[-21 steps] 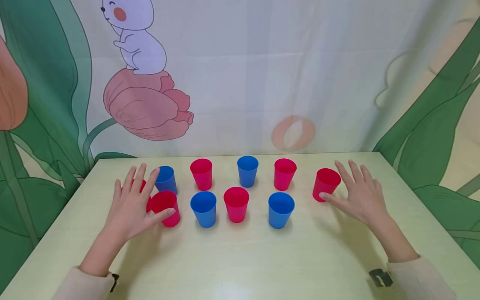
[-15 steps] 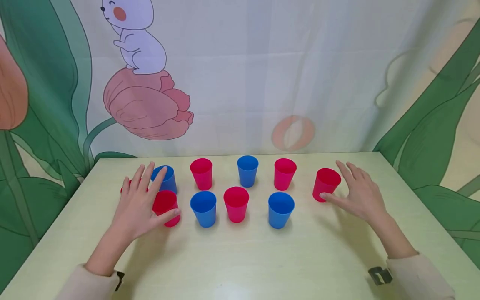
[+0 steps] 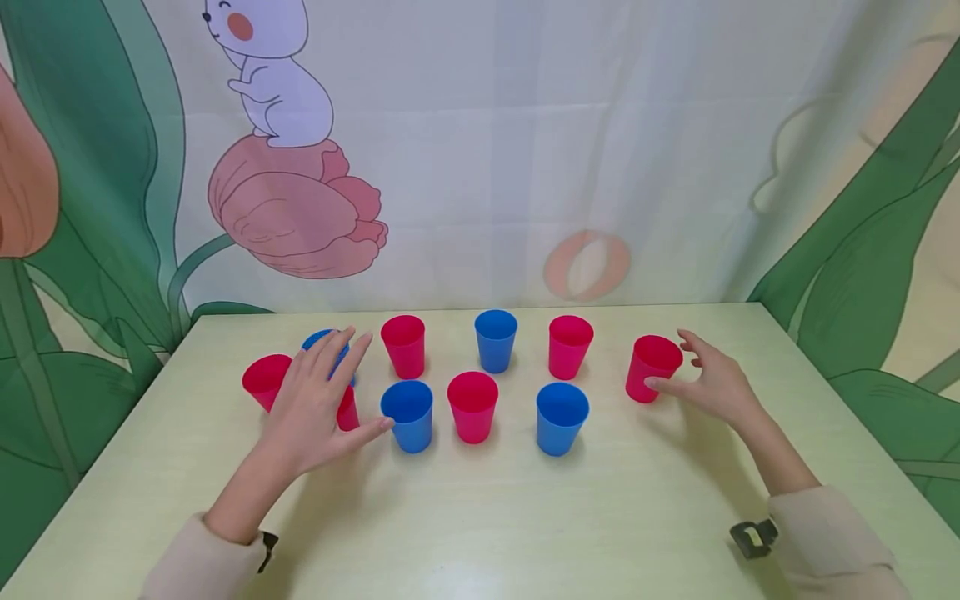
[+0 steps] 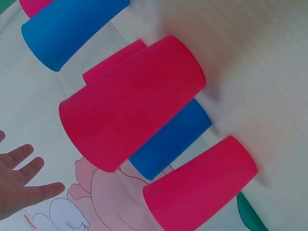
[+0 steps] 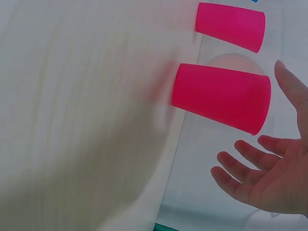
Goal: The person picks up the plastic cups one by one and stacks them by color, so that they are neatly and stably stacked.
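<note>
My left hand (image 3: 315,408) hovers with spread fingers over the left end of the cups. Behind it, a red cup (image 3: 347,410) and a blue cup (image 3: 317,338) are partly covered; the left wrist view shows that red cup (image 4: 132,103) upright, apart from the fingers. A further red cup (image 3: 264,379) leans into view left of this hand. The thumb tip appears close to another blue cup (image 3: 411,421); contact cannot be told. My right hand (image 3: 712,383) is beside the far-right red cup (image 3: 652,371), thumb and bent fingers around its side with a gap in the right wrist view (image 5: 269,178).
Between the hands stand more upright cups: red ones at the back (image 3: 403,350) and front (image 3: 472,410), blue ones at the back (image 3: 495,343) and front (image 3: 562,421), and a red cup (image 3: 570,350) at back right. A printed curtain (image 3: 450,167) hangs behind the pale table (image 3: 525,525).
My left hand has moved right, uncovering the leftmost red cup and covering more of the front-left red and blue cups. The right hand's fingers have bent more beside its cup. The cups stay put.
</note>
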A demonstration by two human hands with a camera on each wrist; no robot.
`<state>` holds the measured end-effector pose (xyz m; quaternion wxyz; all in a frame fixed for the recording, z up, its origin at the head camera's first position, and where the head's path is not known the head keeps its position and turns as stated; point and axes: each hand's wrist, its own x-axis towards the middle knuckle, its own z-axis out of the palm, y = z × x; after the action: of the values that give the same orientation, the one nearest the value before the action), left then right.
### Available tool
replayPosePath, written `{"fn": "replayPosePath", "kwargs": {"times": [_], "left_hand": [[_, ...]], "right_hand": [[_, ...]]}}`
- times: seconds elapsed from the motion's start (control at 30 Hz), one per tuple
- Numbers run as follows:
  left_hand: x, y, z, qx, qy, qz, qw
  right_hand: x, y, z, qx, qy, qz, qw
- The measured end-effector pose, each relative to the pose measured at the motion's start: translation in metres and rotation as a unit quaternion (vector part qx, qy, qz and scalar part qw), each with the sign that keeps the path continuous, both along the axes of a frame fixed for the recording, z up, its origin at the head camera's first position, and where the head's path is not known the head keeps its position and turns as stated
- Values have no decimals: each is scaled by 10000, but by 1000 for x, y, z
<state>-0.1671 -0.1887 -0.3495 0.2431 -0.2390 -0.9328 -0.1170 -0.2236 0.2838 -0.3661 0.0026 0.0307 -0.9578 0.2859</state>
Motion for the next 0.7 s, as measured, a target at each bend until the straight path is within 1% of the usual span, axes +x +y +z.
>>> {"fn": "replayPosePath", "kwargs": {"times": [0.23,0.4,0.47,0.53,0.63,0.7], "left_hand": [[1,12,2,101,-115,-352,9993],[-1,24,2,149,-360,-500,9980],[-2,29,2,158,-470,-543,9973],[-3,34,3,210,-562,-617,9963],[-6,41,3,306,-633,-766,9946],[-7,46,4,360,-689,-856,9933]], "right_hand": [[-7,6,-10,-312,-220,-16,9993],[-17,13,-23,-530,-239,-291,9979],[-18,13,-24,-614,-239,-299,9974],[-16,11,-21,-731,-261,-299,9965],[-13,8,-16,-840,-295,-218,9958],[-13,7,-17,-878,-294,-265,9954]]}}
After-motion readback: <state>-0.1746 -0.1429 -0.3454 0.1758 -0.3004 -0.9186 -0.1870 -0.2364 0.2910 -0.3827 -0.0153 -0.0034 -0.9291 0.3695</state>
